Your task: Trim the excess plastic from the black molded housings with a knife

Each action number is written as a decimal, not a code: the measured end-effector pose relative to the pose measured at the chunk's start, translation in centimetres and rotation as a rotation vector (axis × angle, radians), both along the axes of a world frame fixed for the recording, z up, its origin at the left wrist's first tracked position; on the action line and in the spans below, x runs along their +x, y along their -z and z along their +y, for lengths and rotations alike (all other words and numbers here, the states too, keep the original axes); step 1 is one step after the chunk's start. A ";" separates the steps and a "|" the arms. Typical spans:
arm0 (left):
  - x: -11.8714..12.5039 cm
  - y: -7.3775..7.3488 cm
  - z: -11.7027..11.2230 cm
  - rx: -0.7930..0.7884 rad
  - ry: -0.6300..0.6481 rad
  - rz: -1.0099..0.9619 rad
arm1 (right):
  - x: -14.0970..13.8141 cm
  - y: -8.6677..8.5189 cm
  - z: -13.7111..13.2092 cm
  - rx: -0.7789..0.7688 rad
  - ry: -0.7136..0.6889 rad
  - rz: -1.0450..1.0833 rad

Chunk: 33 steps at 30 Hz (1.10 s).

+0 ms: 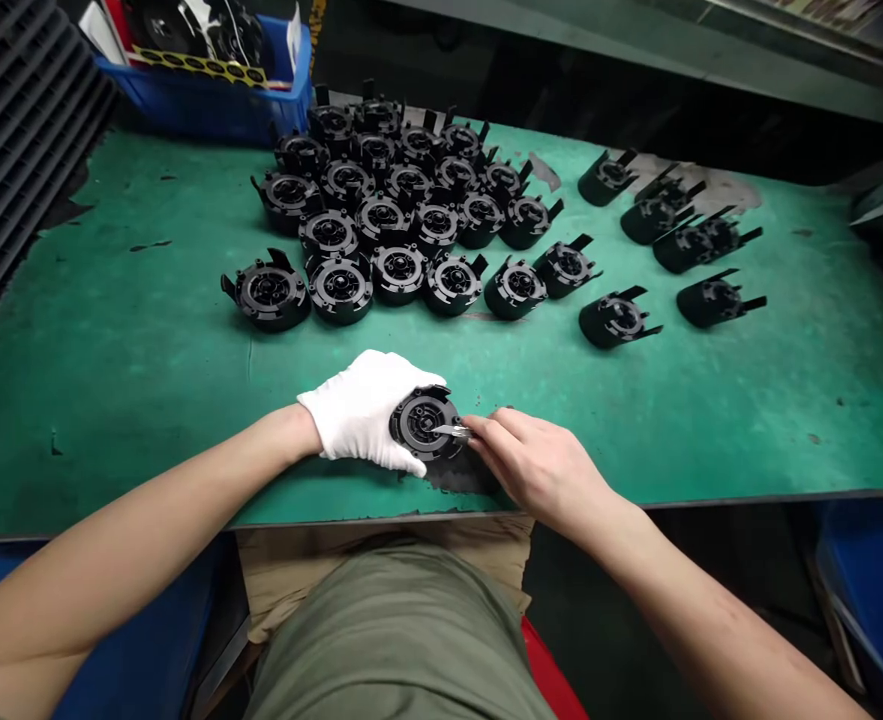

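My left hand, in a white glove, is wrapped round the left side of a round black plastic housing near the table's front edge. The housing's ringed face is turned up toward me. In my bare right hand is a small knife with a pointed metal blade, pinched between thumb and fingers. Its tip lies over the middle of the housing's face; whether it touches there I cannot tell. Several more black housings of the same kind stand in a packed group just beyond my hands.
More black housings stand apart on the right of the green table. A blue bin with black parts sits at the back left. Dark ribbed trays are stacked at the left edge. Blue seats show below the table.
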<state>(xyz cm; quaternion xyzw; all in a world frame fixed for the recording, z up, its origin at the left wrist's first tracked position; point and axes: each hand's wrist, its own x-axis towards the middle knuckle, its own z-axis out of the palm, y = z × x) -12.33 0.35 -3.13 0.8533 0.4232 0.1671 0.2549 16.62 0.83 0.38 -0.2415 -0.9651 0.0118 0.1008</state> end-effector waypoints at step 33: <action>0.6 -0.9 0.0 -0.034 -0.005 0.006 | 0.6 -1.0 2.0 0.217 -0.249 -0.094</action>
